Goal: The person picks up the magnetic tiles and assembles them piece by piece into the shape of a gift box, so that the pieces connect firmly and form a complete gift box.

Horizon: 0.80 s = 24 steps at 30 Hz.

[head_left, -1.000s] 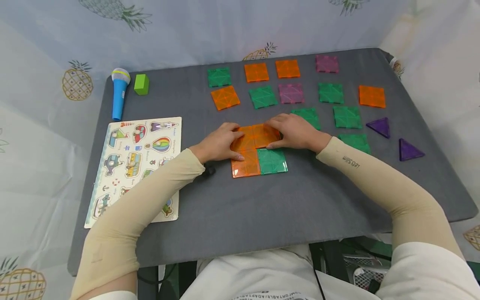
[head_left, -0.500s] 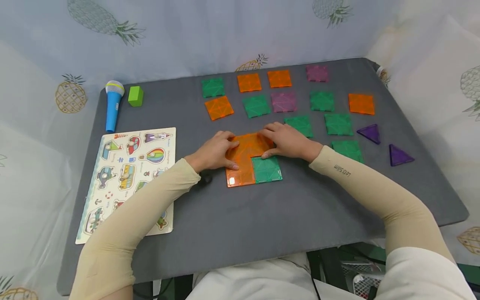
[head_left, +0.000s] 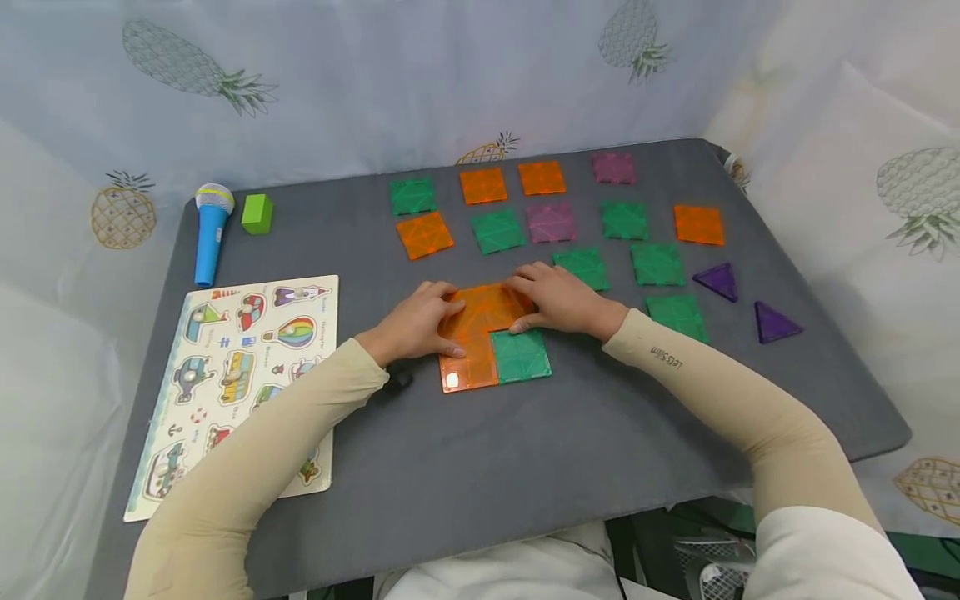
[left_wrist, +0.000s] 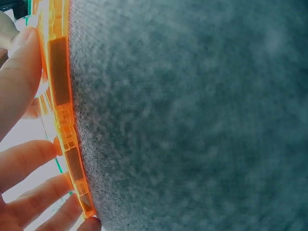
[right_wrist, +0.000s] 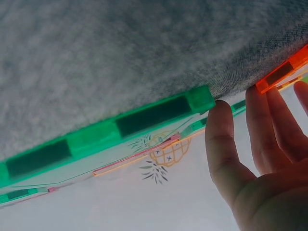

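Picture board lies at the near left, partly behind the left sleeve, its long axis running near to far. To its right, a square block of tiles lies on the gray table. Its sides look nearly equal, so I cannot pick out a long axis; its near edge slants slightly, right end farther. A green tile fills the near right corner, and orange tiles form an L around it: corner at the far left, one arm pointing near, the other right.

The left hand touches the block's left side, thumb and fingers spread apart. The right hand touches the far right orange part, thumb and fingers also parted.

The left wrist view shows what the head view does not: dark strips inside the orange edge, fingertips against it. The right wrist view shows similar strips in a green edge; I cannot tell which tile's.

Farther off lie purple triangles, loose square tiles and a microphone, head end far, beside a green cube.
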Each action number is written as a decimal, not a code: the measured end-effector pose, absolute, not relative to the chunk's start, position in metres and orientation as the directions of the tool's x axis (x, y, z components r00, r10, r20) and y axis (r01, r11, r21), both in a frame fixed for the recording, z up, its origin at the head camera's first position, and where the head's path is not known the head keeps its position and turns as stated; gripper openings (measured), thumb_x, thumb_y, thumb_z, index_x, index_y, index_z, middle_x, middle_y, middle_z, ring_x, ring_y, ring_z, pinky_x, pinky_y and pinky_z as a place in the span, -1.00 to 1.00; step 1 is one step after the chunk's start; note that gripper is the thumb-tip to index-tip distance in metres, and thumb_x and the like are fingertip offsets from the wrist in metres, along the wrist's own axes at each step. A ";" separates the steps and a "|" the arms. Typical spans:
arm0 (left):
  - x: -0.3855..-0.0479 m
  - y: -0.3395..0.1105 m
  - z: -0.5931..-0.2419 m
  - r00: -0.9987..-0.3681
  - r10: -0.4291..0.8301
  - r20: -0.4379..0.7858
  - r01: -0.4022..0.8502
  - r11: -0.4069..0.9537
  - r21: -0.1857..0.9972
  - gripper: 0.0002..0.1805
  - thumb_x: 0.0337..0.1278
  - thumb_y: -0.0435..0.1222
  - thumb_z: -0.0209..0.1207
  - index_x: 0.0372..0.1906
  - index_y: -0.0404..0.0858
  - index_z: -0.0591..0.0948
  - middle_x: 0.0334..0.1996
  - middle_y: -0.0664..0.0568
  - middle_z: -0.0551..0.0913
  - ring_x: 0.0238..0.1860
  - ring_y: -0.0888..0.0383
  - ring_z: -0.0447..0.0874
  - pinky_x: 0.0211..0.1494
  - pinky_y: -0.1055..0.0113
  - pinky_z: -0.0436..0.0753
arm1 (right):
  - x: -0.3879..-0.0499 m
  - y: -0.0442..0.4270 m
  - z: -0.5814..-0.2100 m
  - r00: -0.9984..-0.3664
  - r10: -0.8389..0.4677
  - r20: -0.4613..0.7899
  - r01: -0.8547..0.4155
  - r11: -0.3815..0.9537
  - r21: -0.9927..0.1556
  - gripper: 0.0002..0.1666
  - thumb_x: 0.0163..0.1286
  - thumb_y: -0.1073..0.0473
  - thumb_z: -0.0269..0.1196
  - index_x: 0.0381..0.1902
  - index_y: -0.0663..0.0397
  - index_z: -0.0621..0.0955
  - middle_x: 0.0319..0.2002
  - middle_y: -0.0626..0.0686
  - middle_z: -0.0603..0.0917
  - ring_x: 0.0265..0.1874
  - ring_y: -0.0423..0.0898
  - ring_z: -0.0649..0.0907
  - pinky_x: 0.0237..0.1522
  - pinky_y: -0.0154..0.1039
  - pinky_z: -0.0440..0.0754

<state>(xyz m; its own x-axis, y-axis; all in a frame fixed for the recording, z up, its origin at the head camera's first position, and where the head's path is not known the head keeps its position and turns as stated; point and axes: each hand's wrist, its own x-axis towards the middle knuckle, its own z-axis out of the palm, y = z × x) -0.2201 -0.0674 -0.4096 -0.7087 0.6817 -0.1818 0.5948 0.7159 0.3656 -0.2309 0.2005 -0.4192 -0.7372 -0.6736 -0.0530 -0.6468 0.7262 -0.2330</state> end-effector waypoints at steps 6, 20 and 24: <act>-0.226 -0.069 -0.410 -0.698 0.694 -0.175 0.597 0.699 0.392 -0.12 -0.08 0.11 0.37 0.30 -0.33 0.44 0.31 -0.22 0.34 0.28 -0.12 0.25 0.34 0.08 0.38 | -0.235 0.204 -0.416 -0.740 -0.670 -0.060 -0.636 0.726 -0.262 -0.13 0.17 -0.34 0.26 0.31 0.02 0.43 0.18 0.11 0.49 0.10 0.06 0.47 0.13 0.07 0.45; -0.287 -0.073 -0.398 -0.882 0.442 -0.166 0.331 0.829 0.451 -0.32 0.27 -0.08 0.17 0.41 -0.27 0.31 0.40 -0.31 0.14 0.36 -0.27 0.12 0.31 -0.10 0.34 | -0.262 0.274 -0.415 -0.896 -0.397 -0.197 -0.342 0.903 -0.261 -0.08 0.17 -0.30 0.31 0.37 0.02 0.35 0.36 0.22 0.30 0.37 0.21 0.24 0.28 0.36 0.11; -0.303 -0.072 -0.397 -0.912 0.375 -0.167 0.279 0.864 0.420 -0.23 0.24 -0.06 0.20 0.46 -0.23 0.22 0.47 -0.29 -0.01 0.45 -0.24 -0.06 0.38 -0.10 0.27 | -0.260 0.280 -0.407 -0.873 -0.406 -0.271 -0.337 0.903 -0.266 0.05 0.10 -0.32 0.35 0.42 0.03 0.27 0.42 0.25 0.20 0.41 0.24 0.16 0.30 0.40 0.04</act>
